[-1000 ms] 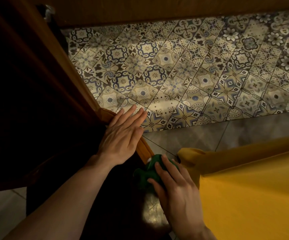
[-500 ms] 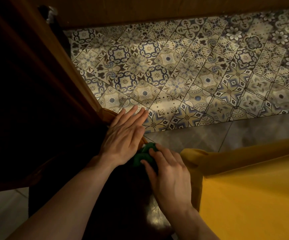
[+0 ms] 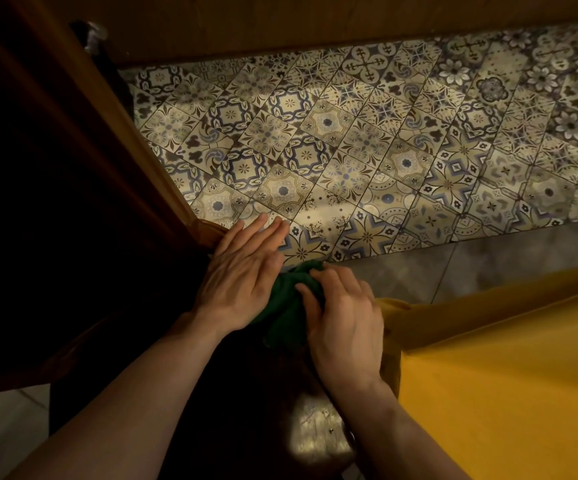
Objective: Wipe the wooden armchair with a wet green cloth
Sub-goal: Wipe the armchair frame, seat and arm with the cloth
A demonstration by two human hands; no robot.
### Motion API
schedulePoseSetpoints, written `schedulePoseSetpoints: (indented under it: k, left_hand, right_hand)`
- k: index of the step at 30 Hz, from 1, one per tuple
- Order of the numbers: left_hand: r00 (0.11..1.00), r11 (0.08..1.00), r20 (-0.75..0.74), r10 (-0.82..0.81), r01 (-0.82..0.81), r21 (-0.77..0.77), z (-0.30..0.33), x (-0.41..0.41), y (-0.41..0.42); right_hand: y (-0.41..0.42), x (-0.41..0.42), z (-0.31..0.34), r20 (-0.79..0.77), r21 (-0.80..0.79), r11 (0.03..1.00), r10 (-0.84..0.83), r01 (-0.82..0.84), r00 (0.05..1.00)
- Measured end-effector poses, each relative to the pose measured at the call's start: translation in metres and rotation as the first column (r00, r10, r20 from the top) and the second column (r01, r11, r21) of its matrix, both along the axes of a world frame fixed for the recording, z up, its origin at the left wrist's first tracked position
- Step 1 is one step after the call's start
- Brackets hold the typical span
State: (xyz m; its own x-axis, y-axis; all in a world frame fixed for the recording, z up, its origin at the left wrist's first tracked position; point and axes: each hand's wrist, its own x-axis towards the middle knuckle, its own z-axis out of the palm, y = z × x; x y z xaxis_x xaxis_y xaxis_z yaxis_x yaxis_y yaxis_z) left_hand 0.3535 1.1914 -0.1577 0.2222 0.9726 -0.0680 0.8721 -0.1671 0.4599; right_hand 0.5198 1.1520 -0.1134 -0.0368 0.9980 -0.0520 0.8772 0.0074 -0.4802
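The wooden armchair point(image 3: 72, 209) fills the left of the view, a dark brown frame with a lighter edge running down to a rounded arm end. My left hand point(image 3: 242, 271) lies flat on that arm end, fingers straight and together, holding nothing. The green cloth point(image 3: 285, 306) is bunched on the dark wood just below and right of it. My right hand point(image 3: 343, 320) presses on the cloth with curled fingers gripping it. The two hands are almost touching. Most of the cloth is hidden under my right hand.
A yellow cushion or fabric point(image 3: 495, 393) covers the lower right. Patterned floor tiles point(image 3: 349, 150) spread ahead, with plain grey tiles point(image 3: 488, 268) nearer. A wooden panel point(image 3: 280, 22) runs along the top. A glossy dark surface point(image 3: 315, 438) reflects light at the bottom.
My right hand has slid the green cloth forward along the chair arm, up against my left hand. The left hand has stayed flat on the arm end.
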Motion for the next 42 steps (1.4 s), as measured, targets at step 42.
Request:
schedulePoseSetpoints:
  k: [42]
  left_hand:
    - [0.934, 0.932, -0.004, -0.357, 0.356, -0.071, 0.004, 0.11, -0.133]
  right_hand:
    - [-0.209, 0.112, -0.002, 0.287, -0.023, 0.99, 0.14, -0.139, 0.948]
